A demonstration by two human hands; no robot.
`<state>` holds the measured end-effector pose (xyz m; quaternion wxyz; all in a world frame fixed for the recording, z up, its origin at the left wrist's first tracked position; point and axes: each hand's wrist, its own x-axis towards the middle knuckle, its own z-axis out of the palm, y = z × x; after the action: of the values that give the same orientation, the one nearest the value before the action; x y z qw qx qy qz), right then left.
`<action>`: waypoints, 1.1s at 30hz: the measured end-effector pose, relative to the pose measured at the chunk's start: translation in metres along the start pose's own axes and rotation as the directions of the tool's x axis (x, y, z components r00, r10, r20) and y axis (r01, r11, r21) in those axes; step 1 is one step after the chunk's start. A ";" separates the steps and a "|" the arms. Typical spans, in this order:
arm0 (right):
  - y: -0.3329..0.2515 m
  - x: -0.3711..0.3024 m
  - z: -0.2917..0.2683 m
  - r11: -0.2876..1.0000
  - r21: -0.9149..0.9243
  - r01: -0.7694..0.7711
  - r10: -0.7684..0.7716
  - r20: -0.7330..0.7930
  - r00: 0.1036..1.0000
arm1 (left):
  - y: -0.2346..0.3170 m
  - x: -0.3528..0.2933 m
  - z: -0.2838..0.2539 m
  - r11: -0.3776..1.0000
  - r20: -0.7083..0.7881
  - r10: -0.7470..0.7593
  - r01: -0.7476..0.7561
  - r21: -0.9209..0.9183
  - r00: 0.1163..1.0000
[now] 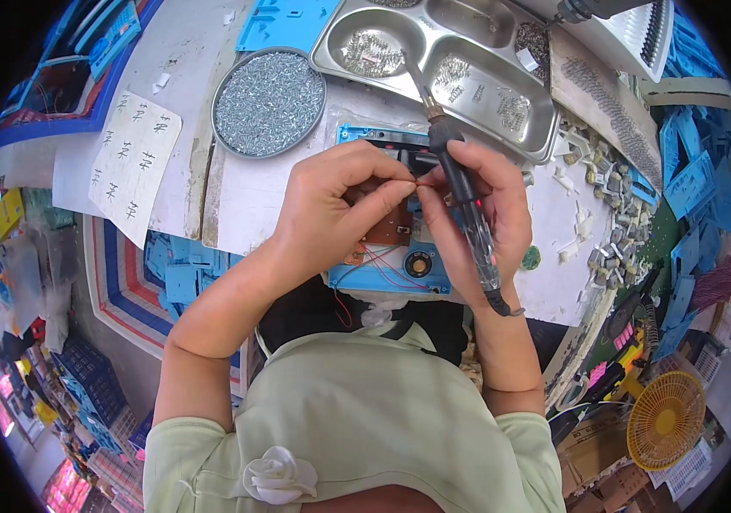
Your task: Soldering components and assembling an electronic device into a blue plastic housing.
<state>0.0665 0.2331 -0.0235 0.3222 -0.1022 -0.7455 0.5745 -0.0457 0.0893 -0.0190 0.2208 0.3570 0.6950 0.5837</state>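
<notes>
My right hand (502,205) grips a soldering iron (459,167) with a black handle and a clear, red-lit rear section. Its metal tip points up and away, over the steel tray. The thumb and index finger of my left hand (322,192) are pinched together, meeting the right fingertips. What sits between them is too small to make out. Below both hands lies a blue plastic housing (371,278), partly hidden by them. Inside it show a brown board (393,229), a round black speaker (419,264) and thin red and dark wires (375,261).
A round dish (217,115) of small metal pins stands at the far left. Beyond the hands is a compartmented steel tray (397,83) with small metal parts. Small grey and white components (609,201) are heaped right. A written sheet (133,162) lies left; a yellow fan (666,421) stands lower right.
</notes>
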 end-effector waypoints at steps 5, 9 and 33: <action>0.008 -0.003 0.001 0.991 -0.096 0.092 -0.094 -0.013 0.995 | -0.001 0.003 0.000 0.998 -0.042 0.017 -0.019 -0.052 0.999; -0.003 -0.005 -0.015 0.945 -0.247 0.214 -0.204 0.068 0.977 | 0.003 0.002 0.000 0.973 -0.055 0.096 -0.082 0.216 0.994; -0.019 -0.029 -0.060 0.913 -0.290 0.287 -0.210 0.270 0.940 | -0.007 0.001 0.010 0.896 -0.098 0.210 -0.151 0.417 0.973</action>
<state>0.1289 0.2597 -0.0080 0.2819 0.0106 -0.8694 0.4056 -0.0407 0.0964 -0.0284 0.0369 0.4161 0.7789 0.4678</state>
